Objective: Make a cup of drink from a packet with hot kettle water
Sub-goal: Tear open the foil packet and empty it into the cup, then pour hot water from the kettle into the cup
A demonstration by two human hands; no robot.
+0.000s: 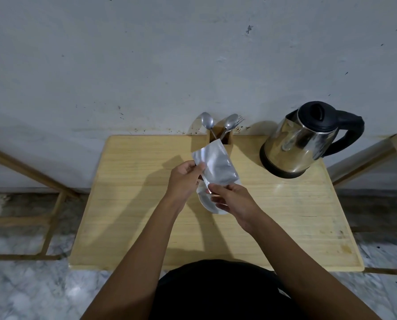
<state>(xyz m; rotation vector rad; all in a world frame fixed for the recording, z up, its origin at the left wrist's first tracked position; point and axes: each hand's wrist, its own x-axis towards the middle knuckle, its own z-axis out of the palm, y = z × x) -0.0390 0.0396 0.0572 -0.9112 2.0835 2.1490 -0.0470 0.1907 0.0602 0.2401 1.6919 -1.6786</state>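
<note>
Both hands hold a silver foil packet (pixel 217 163) upright above the middle of the wooden table (pixel 128 204). My left hand (pixel 183 180) pinches its left edge. My right hand (pixel 235 202) pinches its lower corner. Right under the packet stands a white cup (pixel 204 202), mostly hidden by my hands, so its inside cannot be seen. A steel kettle (pixel 294 146) with a black lid and handle stands at the back right of the table, lid closed, handle pointing right.
A wooden holder (pixel 227 140) with two spoons and a fork stands at the table's back edge against the white wall, just behind the packet. Wooden frames (pixel 52 218) stand on the marble floor to the left and right of the table.
</note>
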